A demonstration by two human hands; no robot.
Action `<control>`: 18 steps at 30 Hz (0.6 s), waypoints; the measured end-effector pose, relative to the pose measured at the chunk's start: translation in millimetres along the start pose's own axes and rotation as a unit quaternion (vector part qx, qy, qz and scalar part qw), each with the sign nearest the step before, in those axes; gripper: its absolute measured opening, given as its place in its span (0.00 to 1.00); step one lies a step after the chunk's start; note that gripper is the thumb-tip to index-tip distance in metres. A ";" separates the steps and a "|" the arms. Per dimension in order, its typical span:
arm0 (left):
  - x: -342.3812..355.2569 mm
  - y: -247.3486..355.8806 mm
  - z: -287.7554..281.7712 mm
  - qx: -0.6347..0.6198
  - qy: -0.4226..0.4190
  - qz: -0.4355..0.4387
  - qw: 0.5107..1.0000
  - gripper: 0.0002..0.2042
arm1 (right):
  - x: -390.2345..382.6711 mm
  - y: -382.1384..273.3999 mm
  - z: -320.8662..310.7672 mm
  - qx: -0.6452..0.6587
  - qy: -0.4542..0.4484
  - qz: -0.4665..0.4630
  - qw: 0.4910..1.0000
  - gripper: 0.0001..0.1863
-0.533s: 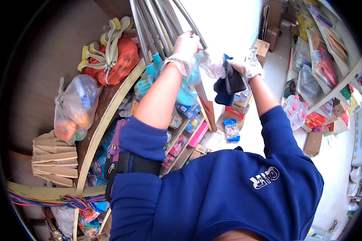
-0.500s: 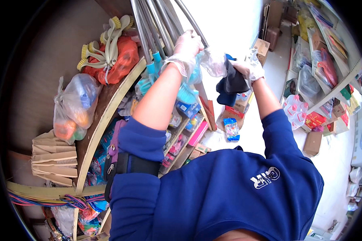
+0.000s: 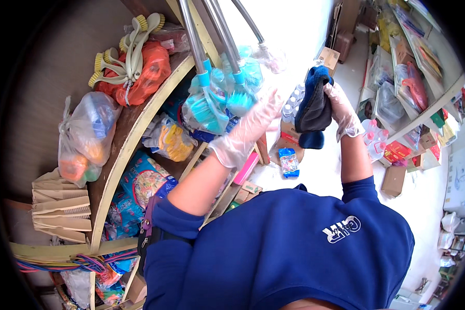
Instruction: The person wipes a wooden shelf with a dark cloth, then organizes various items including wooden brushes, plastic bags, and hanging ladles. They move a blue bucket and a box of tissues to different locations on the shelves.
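Observation:
My right hand (image 3: 342,108), in a clear plastic glove, grips a folded dark grey and navy cloth (image 3: 315,106) that hangs down from it. My left hand (image 3: 258,121), gloved the same way, is stretched out with nothing visible in it. It is just right of and below several long metal-handled tools with turquoise bristled heads (image 3: 207,106), wrapped in clear plastic, which lean by the shelf. Another metal handle (image 3: 249,21) stands apart, its lower end wrapped in whitish plastic.
On the curved shelf (image 3: 120,150) at left are pale scrub brushes (image 3: 134,57), an orange-red bag (image 3: 152,64), a knotted clear bag (image 3: 90,134) and tan comb-like pieces (image 3: 62,206). A blue packet (image 3: 289,163) lies below the cloth. Stocked shelving (image 3: 429,103) lines the right.
My left hand has let go of the metal handles and dropped lower. The handles have spread apart and their turquoise heads show more. My right hand has moved slightly right and down, still holding the cloth.

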State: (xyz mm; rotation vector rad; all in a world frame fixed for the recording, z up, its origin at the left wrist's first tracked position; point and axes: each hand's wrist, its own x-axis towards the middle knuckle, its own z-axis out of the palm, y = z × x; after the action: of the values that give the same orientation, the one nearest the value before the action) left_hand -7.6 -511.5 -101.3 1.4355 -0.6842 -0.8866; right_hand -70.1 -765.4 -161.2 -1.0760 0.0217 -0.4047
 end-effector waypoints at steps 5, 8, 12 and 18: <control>-19.2 -23.8 12.4 -0.056 -0.015 -0.136 0.989 0.54 | -21.8 -0.1 47.4 0.056 0.014 -0.059 0.997 0.21; -20.4 -37.0 6.1 -0.130 -0.027 -0.146 0.980 0.53 | -30.4 20.0 59.0 0.063 0.021 -0.003 0.998 0.20; -17.3 -48.9 3.5 -0.302 -0.035 -0.112 0.946 0.45 | -56.3 79.9 90.3 -0.154 0.002 -0.014 0.988 0.13; -21.4 -67.4 8.7 -0.295 -0.034 -0.031 0.954 0.36 | -60.9 126.9 90.1 -0.406 0.056 -0.149 0.900 0.08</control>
State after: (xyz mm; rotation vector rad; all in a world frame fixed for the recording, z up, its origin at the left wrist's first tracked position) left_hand -33.2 -493.3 -165.3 0.8951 -0.3756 -1.0820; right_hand -68.0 -616.7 -237.5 -1.8929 0.1401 -0.7717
